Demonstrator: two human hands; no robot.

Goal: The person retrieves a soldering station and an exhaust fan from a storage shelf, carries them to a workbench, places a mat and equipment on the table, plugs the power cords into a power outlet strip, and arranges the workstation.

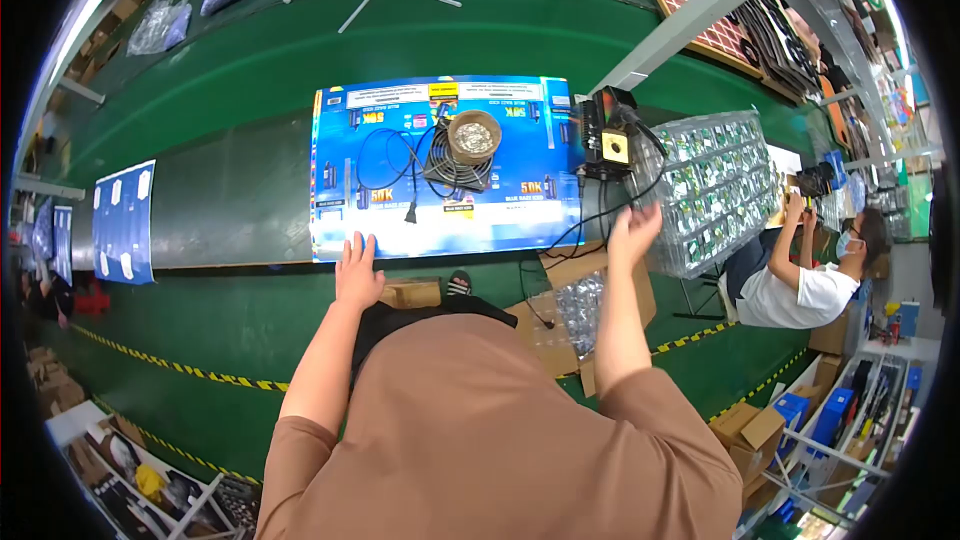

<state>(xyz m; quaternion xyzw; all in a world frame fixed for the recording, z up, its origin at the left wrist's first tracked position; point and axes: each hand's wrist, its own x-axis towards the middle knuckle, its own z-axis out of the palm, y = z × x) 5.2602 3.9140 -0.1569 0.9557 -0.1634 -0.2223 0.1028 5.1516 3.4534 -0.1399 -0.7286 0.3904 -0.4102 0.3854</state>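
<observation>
My left hand [359,272] rests at the front edge of a blue printed sheet [400,230], fingers spread and empty. My right hand [634,232] is raised beside the near left corner of a clear tray of green circuit boards [715,185]; its fingers are bent together, and whether they grip the tray or a cable is too small to tell. On the sheet, a round brown container [474,137] of small metallic bits sits on a black fan [455,168], with a black cable and plug beside it. A black soldering station [607,140] stands at the sheet's right edge.
Below my right hand is an open cardboard box [630,290] with bagged parts. A masked co-worker [800,275] sits at the right with both hands raised at the bench. Another blue sheet [124,223] lies at the left. Black cables hang over the bench edge near the station.
</observation>
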